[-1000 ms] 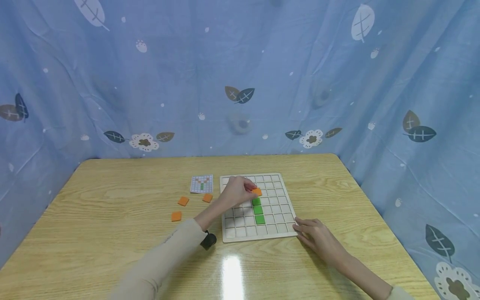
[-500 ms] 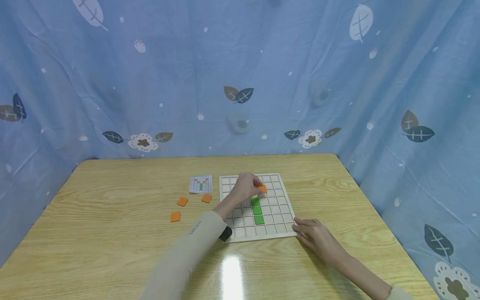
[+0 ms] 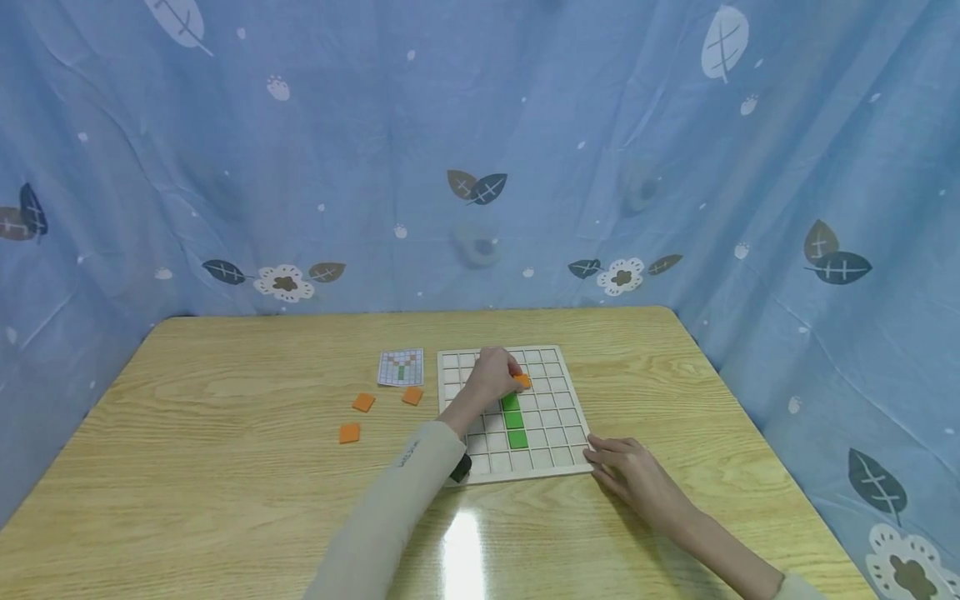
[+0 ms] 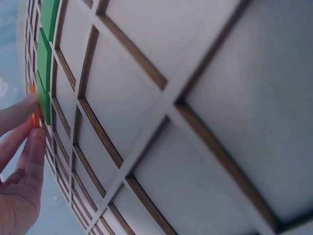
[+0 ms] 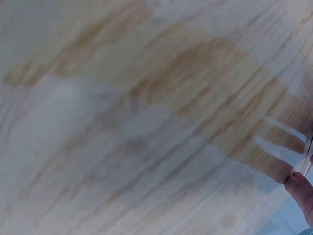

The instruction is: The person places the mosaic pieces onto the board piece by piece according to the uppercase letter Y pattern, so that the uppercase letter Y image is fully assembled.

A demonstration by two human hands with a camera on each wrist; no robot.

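Observation:
On the table lies a white grid board (image 3: 564, 417) with square cells. Three green square tiles (image 3: 514, 419) form a column in it; the top one is partly behind the left hand. My left hand (image 3: 491, 377) pinches an orange square tile (image 3: 522, 382) over the cells just beyond that column. Seen from the left wrist, the orange tile (image 4: 35, 116) is between thumb and fingers, edge-on, right beside the nearest green tile (image 4: 43, 100). With fingers extended, my right hand (image 3: 637, 479) touches the board's near right corner; its thumb (image 5: 299, 188) shows at the frame's edge.
Three loose orange tiles (image 3: 363, 402) lie on the wooden table (image 3: 225, 467) left of the board. Beyond them is a small card (image 3: 401, 367) printed with a grid pattern in orange and green. A blue patterned curtain (image 3: 480, 125) hangs behind and beside the table.
The left hand has carried the orange tile a little away and to the right from the top green tile, then slightly back and lower. The right hand stays at the board's corner.

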